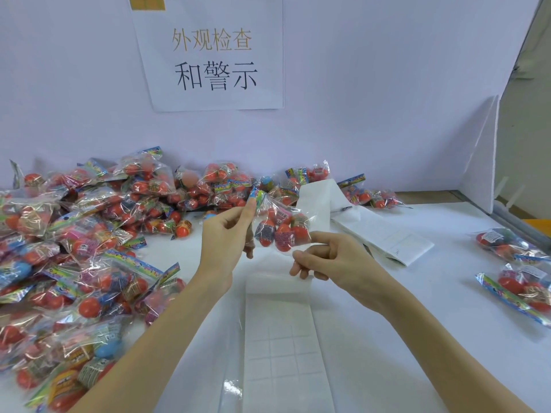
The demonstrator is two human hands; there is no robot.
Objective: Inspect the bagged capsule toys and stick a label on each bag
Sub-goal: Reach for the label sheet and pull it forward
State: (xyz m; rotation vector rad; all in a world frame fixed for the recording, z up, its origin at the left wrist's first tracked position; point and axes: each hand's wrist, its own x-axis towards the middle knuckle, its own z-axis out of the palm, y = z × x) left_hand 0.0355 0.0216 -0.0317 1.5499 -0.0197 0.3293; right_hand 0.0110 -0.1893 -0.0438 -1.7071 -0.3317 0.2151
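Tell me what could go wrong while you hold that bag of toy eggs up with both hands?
The bag hangs from pinches: the left hand grips its colourful top, the right hand a bottom corner, so the crinkly plastic might slip free. It could drop onto the label strip underneath and crease it. It might also land in the big pile on the left and get mixed up.

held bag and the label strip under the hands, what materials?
Bag: thin clear plastic film, glossy; it crinkles and throws glare, and the capsules show through. Strip: looks like white paper labels on a shiny backing, going by the cut grid lines and the glare at its edge.
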